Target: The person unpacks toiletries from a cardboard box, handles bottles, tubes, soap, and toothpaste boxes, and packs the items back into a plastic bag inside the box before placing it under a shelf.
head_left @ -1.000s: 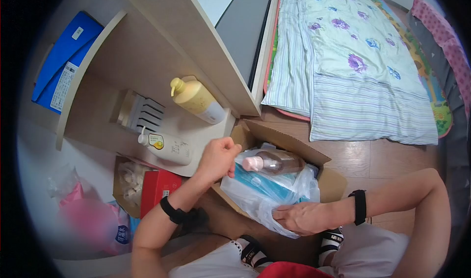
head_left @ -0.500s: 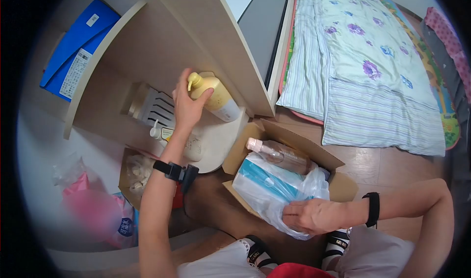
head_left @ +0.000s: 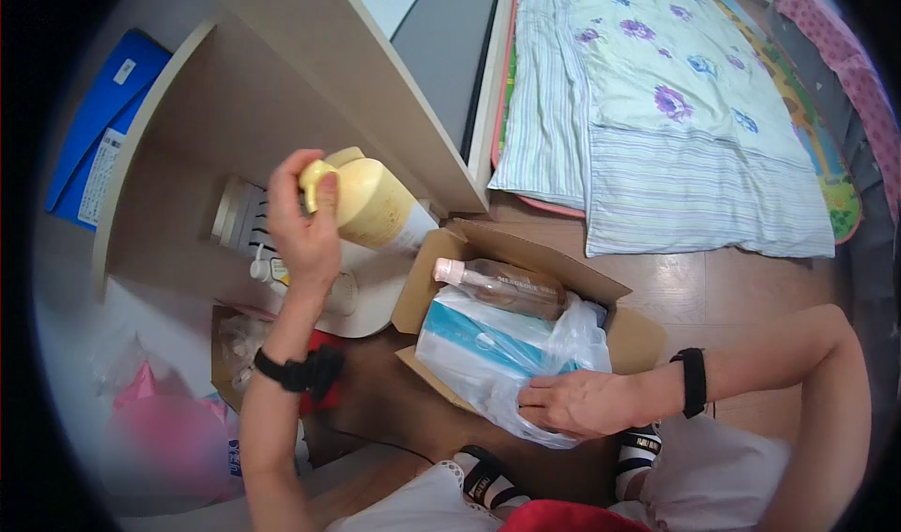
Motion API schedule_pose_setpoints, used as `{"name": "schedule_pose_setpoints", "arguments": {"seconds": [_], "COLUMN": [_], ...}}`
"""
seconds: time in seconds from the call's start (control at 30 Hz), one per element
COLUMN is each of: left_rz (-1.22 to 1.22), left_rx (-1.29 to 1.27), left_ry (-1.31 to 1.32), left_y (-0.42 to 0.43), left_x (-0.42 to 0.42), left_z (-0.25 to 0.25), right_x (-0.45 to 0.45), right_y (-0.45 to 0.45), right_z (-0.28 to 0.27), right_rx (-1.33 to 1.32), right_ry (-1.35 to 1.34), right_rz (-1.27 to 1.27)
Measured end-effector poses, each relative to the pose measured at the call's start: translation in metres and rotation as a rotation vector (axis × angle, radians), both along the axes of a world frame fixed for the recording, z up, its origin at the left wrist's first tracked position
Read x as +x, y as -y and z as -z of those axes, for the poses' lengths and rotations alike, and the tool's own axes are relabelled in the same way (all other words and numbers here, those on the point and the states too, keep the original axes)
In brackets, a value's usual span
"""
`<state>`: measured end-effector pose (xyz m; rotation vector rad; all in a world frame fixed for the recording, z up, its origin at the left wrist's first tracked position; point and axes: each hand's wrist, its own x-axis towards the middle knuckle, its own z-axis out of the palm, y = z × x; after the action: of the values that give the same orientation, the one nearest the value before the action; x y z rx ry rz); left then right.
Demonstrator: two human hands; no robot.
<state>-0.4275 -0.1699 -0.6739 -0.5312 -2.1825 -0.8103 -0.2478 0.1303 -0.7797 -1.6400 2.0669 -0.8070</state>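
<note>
My left hand [head_left: 305, 222] is closed round the pump head of a yellow bottle [head_left: 375, 204], which leans over the rounded shelf [head_left: 371, 297]. Behind my left wrist, a white pump bottle [head_left: 345, 293] is partly hidden. My right hand [head_left: 572, 402] presses on the white plastic bag [head_left: 479, 377] at the near side of an open cardboard box [head_left: 408, 293], its fingertips partly hidden in the folds. Inside the box lie a teal and white package [head_left: 488, 337] and a clear bottle with a pink cap [head_left: 511, 290].
A slatted holder [head_left: 246, 218] stands at the shelf's back. Left of it is a blue folder [head_left: 108, 129]. Below are a small carton [head_left: 225, 354], a red box [head_left: 327, 391] and pink packages [head_left: 164, 438]. Floral bedding [head_left: 694, 175] lies at the upper right.
My left hand has moved from beside the box to the yellow bottle and taken hold of its pump; the bottle looks nearer and more tilted. My right hand stays at the bag.
</note>
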Motion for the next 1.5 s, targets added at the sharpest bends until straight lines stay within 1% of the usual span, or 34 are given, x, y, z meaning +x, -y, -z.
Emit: {"name": "schedule_pose_setpoints", "arguments": {"seconds": [0.1, 0.13, 0.2, 0.23, 0.33, 0.47, 0.5, 0.6, 0.63, 0.73, 0.8, 0.87, 0.97, 1.07, 1.1, 1.17, 1.2, 1.23, 1.27, 1.33, 1.4, 1.47, 1.5], "left_rz": [0.048, 0.051, 0.055, 0.063, -0.024, 0.126, 0.142, 0.268, 0.221, 0.261, 0.348, 0.39, 0.385, 0.322, 0.251, 0.177, 0.117, 0.138, 0.097, 0.04, -0.316, -0.616, -0.774], "left_rx": [0.061, 0.031, -0.03, -0.054, 0.026, 0.383, 0.405, 0.55, 0.534, 0.565, 0.634, 0.651, 0.456, 0.658, 0.664, 0.267, 0.066, 0.138, -0.027, -0.081, -0.007, 0.04, 0.023], "left_ry": [0.077, 0.063, 0.037, -0.017, -0.088, -0.024, -0.013, 0.206, 0.248, 0.449, 0.583, 0.617, 0.636, 0.889, 0.996, 0.782, 0.669, 0.611, 0.468, 0.326, 0.065, -0.08, -0.004], "left_y": [-0.032, -0.04, -0.051, -0.053, -0.051, -0.052, -0.06, -0.068, -0.074, -0.096, -0.111, -0.124, -0.123, -0.099, -0.088, -0.079, -0.076, -0.078, -0.072, -0.047, -0.005, 0.05, 0.066], "left_x": [0.04, 0.049, 0.063, 0.065, 0.063, 0.072, 0.076, 0.085, 0.086, 0.09, 0.092, 0.095, 0.101, 0.083, 0.074, 0.072, 0.072, 0.078, 0.077, 0.073, 0.046, 0.024, 0.024], "left_z": [-0.037, -0.045, -0.053, -0.053, -0.058, -0.073, -0.076, -0.069, -0.065, -0.039, -0.019, 0.006, 0.049, 0.081, 0.089, 0.091, 0.079, 0.066, 0.048, 0.039, 0.018, 0.022, 0.018], "right_x": [0.0, 0.0, 0.001, 0.002, 0.004, 0.003, 0.003, 0.001, 0.002, 0.007, 0.007, 0.006, 0.007, 0.008, 0.008, 0.005, 0.006, 0.003, 0.0, -0.003, -0.002, 0.0, 0.001], "right_y": [0.003, 0.004, 0.004, 0.004, 0.004, 0.004, 0.005, 0.004, 0.004, 0.005, 0.004, 0.004, 0.004, 0.001, 0.001, 0.003, 0.002, 0.003, 0.007, 0.011, 0.003, -0.001, -0.001], "right_z": [0.003, 0.004, 0.004, 0.005, 0.006, 0.005, 0.006, 0.006, 0.007, 0.014, 0.007, 0.004, 0.005, 0.0, -0.002, -0.005, -0.006, -0.006, -0.008, -0.012, -0.009, -0.008, -0.007], "right_rx": [-0.003, -0.006, -0.006, -0.007, 0.001, 0.035, 0.038, 0.022, 0.009, -0.036, 0.035, 0.062, 0.055, 0.074, 0.079, 0.09, 0.097, 0.098, 0.096, 0.102, 0.077, 0.065, 0.057], "right_ry": [-0.043, -0.06, -0.073, -0.079, -0.11, -0.17, -0.18, -0.216, -0.228, -0.226, -0.197, -0.182, -0.185, -0.162, -0.137, -0.113, -0.116, -0.118, -0.108, -0.084, -0.116, -0.141, -0.152], "right_rz": [-0.012, -0.017, -0.001, 0.007, 0.016, -0.026, -0.039, -0.047, -0.042, 0.033, 0.009, -0.001, 0.006, 0.011, 0.007, -0.013, -0.025, -0.046, -0.073, -0.089, -0.086, -0.064, -0.058]}}
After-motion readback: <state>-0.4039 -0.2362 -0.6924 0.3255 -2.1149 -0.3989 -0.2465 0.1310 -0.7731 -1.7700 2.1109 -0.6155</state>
